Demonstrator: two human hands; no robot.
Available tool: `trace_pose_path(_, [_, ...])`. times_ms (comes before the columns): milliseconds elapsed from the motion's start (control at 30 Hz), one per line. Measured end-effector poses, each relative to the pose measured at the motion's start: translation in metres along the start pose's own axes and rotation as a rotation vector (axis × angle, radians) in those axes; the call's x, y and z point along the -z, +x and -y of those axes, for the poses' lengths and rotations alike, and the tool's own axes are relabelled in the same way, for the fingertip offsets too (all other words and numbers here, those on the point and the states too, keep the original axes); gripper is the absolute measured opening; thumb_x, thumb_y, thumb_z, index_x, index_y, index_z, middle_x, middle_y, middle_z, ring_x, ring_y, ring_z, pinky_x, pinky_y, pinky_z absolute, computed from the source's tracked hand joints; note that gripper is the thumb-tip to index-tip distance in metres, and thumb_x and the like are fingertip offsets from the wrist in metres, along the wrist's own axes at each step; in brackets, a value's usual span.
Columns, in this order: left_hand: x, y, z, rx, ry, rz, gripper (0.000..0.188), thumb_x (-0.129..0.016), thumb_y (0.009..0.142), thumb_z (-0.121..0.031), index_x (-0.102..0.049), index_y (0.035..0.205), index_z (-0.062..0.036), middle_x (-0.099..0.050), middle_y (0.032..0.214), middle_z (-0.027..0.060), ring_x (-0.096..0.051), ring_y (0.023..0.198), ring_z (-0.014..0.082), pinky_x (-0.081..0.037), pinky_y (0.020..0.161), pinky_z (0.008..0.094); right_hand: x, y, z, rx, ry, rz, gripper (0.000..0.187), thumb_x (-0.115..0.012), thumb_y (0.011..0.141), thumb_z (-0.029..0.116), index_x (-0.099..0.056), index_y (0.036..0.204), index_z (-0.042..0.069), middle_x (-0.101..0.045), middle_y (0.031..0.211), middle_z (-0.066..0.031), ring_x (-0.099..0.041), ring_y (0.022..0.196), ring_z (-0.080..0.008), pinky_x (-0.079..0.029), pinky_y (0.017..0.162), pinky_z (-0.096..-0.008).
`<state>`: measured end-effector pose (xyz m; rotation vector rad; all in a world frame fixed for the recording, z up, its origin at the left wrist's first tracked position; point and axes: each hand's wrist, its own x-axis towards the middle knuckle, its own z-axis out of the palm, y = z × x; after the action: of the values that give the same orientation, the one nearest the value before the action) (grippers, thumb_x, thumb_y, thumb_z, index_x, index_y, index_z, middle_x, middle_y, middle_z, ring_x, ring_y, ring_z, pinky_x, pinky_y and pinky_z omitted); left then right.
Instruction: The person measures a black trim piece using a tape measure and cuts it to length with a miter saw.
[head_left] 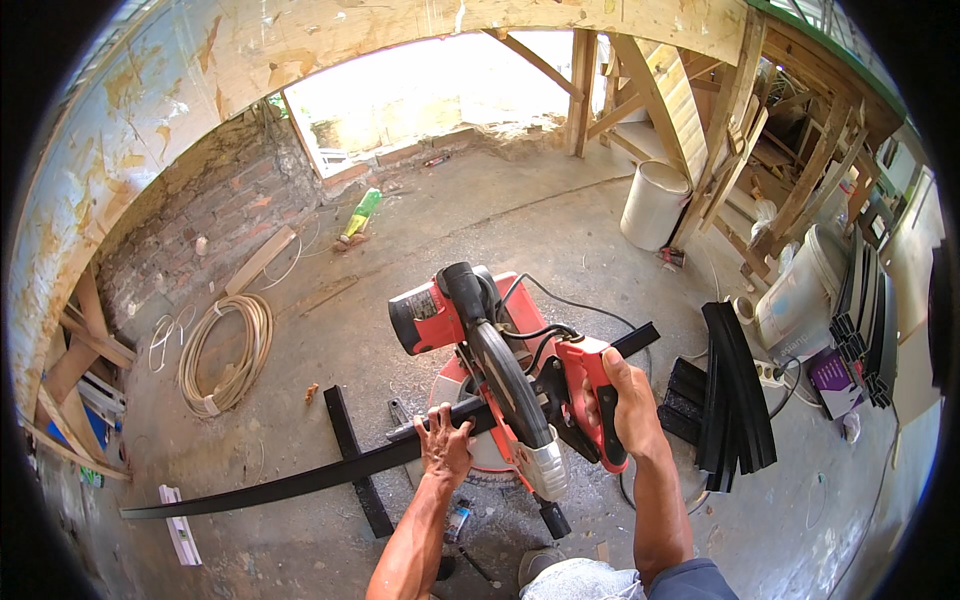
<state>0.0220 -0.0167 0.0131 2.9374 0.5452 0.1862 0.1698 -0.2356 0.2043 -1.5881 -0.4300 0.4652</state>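
Observation:
A red and black miter saw stands on the floor in front of me. My right hand is wrapped around its red handle. Across the saw's base runs a long black bar, apparently a metal profile, reaching far out to the left and showing again past the saw on the right. My left hand holds the bar down just left of the blade guard, fingers bent over it. Whether the blade touches the bar is hidden by the guard.
A black piece lies crosswise under the bar; a white block is near its far end. Black profiles are piled at right, by a white bucket. A coiled hose and green bottle lie farther off.

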Motion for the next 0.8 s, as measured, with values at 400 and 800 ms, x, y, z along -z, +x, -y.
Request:
trace_pose_path(400, [-0.0042, 0.0002, 0.0026, -0.007, -0.01, -0.033, 0.04, -0.078, 0.079, -0.027, -0.073, 0.118, -0.0216, -0.044, 0.131, 0.0136, -0.036, 0.131, 0.0326, -0.022, 0.11, 0.0614, 0.0011, -0.0035, -0.0076, 0.017, 0.01, 0.012, 0.072, -0.033, 0.102, 0.066, -0.061, 0.088, 0.001, -0.054, 0.061, -0.0035, -0.052, 0.05, -0.0107, -0.043, 0.047, -0.0264])
trace_pose_path(800, [0.0, 0.0005, -0.0003, 0.014, -0.004, 0.013, 0.041, -0.077, 0.08, -0.026, -0.072, 0.121, -0.0222, -0.043, 0.133, 0.0138, -0.034, 0.132, 0.0331, -0.021, 0.11, 0.0615, 0.0005, -0.0064, -0.0089, 0.001, 0.031, -0.006, 0.072, -0.035, 0.101, 0.066, -0.06, 0.082, 0.002, -0.055, 0.061, -0.0041, -0.052, 0.049, -0.0114, -0.043, 0.047, -0.0269])
